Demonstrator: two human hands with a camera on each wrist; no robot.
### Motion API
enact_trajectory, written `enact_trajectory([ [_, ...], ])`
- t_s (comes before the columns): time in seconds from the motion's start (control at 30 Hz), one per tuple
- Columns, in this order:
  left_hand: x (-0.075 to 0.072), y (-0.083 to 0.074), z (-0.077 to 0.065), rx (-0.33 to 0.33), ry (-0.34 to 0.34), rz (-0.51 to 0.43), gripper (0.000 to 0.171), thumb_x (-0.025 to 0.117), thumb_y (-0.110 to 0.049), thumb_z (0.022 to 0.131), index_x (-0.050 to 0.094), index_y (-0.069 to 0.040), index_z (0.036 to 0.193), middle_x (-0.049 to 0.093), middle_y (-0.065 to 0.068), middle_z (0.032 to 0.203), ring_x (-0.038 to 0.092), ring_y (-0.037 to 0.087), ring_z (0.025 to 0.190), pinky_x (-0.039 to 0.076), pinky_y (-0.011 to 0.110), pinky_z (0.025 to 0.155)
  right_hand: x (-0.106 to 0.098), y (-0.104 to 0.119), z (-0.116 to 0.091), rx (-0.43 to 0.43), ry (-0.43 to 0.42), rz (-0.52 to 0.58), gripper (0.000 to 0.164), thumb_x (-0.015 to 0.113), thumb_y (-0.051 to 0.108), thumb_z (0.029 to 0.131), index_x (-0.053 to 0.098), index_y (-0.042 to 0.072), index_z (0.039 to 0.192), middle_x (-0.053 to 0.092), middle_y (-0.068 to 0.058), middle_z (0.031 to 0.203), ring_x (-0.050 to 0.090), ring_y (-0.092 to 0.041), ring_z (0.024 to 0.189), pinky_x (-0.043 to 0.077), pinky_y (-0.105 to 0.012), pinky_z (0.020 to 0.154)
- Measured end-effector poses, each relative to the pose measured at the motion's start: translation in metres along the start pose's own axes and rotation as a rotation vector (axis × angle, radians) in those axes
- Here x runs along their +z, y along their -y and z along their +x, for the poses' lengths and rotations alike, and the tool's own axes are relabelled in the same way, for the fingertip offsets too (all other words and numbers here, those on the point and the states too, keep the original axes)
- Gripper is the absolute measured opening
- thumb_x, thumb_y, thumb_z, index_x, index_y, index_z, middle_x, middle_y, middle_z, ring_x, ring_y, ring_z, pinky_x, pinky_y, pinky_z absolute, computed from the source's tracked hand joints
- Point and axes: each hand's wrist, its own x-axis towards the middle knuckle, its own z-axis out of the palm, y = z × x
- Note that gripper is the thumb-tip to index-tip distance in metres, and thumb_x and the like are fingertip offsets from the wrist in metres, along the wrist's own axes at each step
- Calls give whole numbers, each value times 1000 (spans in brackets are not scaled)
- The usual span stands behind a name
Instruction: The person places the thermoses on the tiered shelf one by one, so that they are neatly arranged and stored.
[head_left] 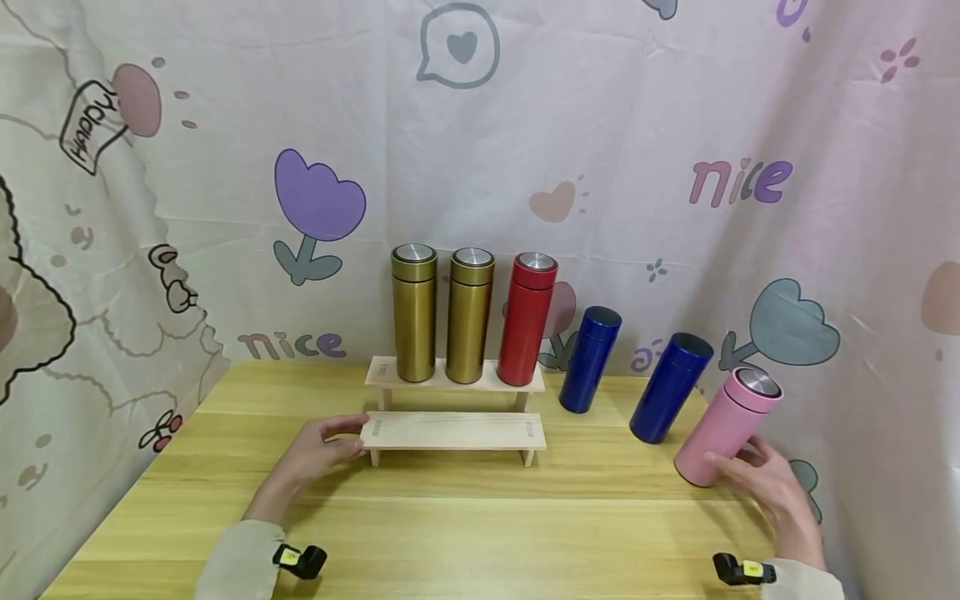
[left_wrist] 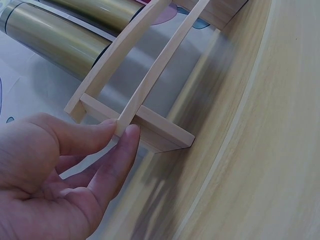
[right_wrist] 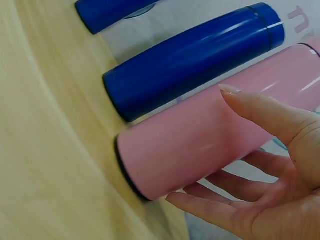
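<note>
My left hand (head_left: 322, 450) pinches the left end of the lower tier (head_left: 453, 431) of a small wooden two-step stand. In the left wrist view, the thumb and fingertips (left_wrist: 131, 131) meet at the board's edge. Around the lower part of a pink thermos (head_left: 727, 429) with a steel-topped lid curl the thumb and fingers of my right hand (head_left: 761, 479). The thermos's dark base rim is down at the table in the right wrist view. Next to it stands a blue thermos (head_left: 670, 389), just left of the pink one.
On the stand's upper tier (head_left: 381, 372) are two gold thermoses, one left (head_left: 415, 321) and one in the middle (head_left: 470, 321), plus a red thermos (head_left: 528, 321). Another blue thermos (head_left: 590, 362) stands right of the stand. A patterned curtain (head_left: 480, 150) hangs behind the wooden table (head_left: 480, 533).
</note>
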Motion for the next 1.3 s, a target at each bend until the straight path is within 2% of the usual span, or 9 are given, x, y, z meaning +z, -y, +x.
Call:
enact_trajectory([
  [0.1, 0, 0, 0, -4, 0, -4, 50, 62, 1, 99, 48, 13, 145, 48, 38, 147, 70, 13, 103, 64, 25, 89, 3, -3, 3, 5, -1, 30, 118, 78, 36, 92, -9, 1, 164, 19, -39, 163, 50, -42, 135, 61, -40, 101],
  [0.2, 0, 0, 0, -5, -2, -2, 49, 62, 1, 99, 49, 13, 145, 48, 38, 147, 70, 14, 103, 64, 25, 89, 3, -5, 5, -4, 1, 69, 118, 80, 31, 92, -9, 1, 164, 19, -40, 163, 62, -24, 118, 63, -38, 97],
  [0.27, 0, 0, 0, -3, -2, 2, 49, 62, 1, 99, 49, 13, 145, 48, 38, 148, 70, 15, 104, 64, 25, 89, 4, -6, 6, -9, 1, 91, 118, 80, 29, 91, -9, 1, 164, 19, -41, 162, 63, -13, 109, 64, -38, 95],
  [0.43, 0, 1, -1, -3, -3, 0, 49, 62, 1, 99, 49, 13, 145, 47, 38, 148, 70, 16, 105, 64, 25, 89, 7, -6, 7, -4, -15, 116, 119, 81, 28, 91, -9, 4, 164, 20, -40, 162, 63, -9, 103, 65, -39, 93],
  [0.73, 1, 0, -1, 1, -2, -36, 50, 60, 4, 98, 47, 14, 145, 48, 40, 146, 70, 15, 104, 64, 26, 91, 7, -4, 7, 10, -47, 142, 120, 83, 27, 89, -8, 8, 165, 18, -37, 164, 62, -14, 105, 65, -46, 93],
  [0.93, 1, 0, 0, 9, 3, -46, 51, 60, 4, 99, 46, 15, 146, 48, 40, 144, 70, 13, 104, 63, 25, 91, 9, -3, 9, 15, -73, 132, 120, 83, 31, 89, -8, 10, 166, 17, -36, 165, 49, -44, 131, 64, -47, 93],
  [1.03, 0, 0, 1, 16, 2, -46, 51, 60, 3, 99, 46, 15, 145, 48, 41, 144, 69, 9, 101, 63, 23, 89, 10, -2, 9, 11, -97, 113, 119, 82, 34, 89, -6, 10, 166, 19, -36, 165, 44, -47, 136, 65, -47, 92],
  [1.17, 0, 2, 1, 23, 9, -46, 51, 61, 3, 99, 46, 16, 145, 47, 42, 144, 69, 7, 99, 63, 22, 88, 11, -3, 9, 1, -123, 105, 117, 82, 35, 89, -3, 8, 166, 22, -36, 164, 61, -26, 114, 65, -46, 91],
  [1.3, 0, 2, -1, 18, 10, -54, 51, 61, 3, 98, 46, 16, 145, 47, 41, 145, 69, 11, 102, 64, 24, 89, 14, -4, 6, 5, -155, 107, 117, 84, 35, 87, 2, 8, 166, 28, -36, 162, 57, 6, 88, 66, -44, 88],
])
